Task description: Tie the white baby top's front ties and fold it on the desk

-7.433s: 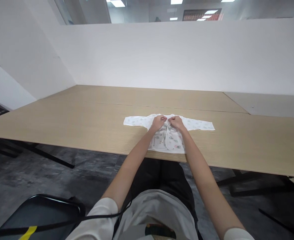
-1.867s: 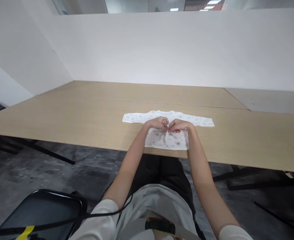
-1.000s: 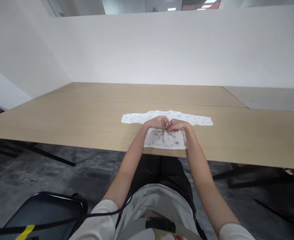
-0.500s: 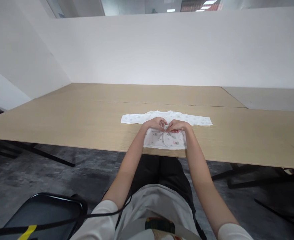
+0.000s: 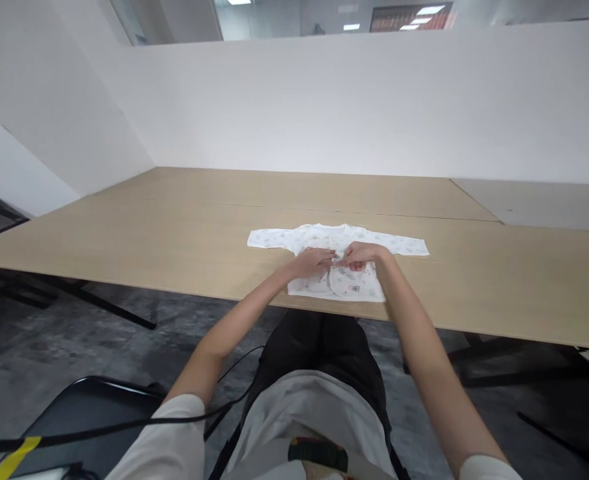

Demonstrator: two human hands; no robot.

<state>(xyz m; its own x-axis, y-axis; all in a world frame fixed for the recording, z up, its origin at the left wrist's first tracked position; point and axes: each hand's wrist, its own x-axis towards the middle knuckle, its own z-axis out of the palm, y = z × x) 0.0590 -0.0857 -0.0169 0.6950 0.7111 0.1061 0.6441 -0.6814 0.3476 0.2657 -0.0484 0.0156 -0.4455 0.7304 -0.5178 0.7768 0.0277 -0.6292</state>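
A white baby shirt (image 5: 357,288) with small printed figures lies spread on the table, long sleeves stretched out to both sides and its neckline toward the wall. My left hand (image 5: 315,261) rests on the middle of its front, fingers extended and fairly flat. Facing it, my right hand (image 5: 360,255) has its thumb and index finger together at the front opening, the other fingers curled under. The fingertips of both hands nearly meet there. Whatever small fastening may lie between them is hidden.
The wooden table (image 5: 174,233) runs wide to both sides, its front edge close to my body. A white partition (image 5: 324,107) rises behind it. At lower left stands a black chair (image 5: 89,413), with a black cable (image 5: 139,423) crossing over it.
My left hand has gone from bent, pinching fingers to a flatter, stretched-out pose, its elbow swung outward. My right hand stays at the front opening. The view has shifted slightly.
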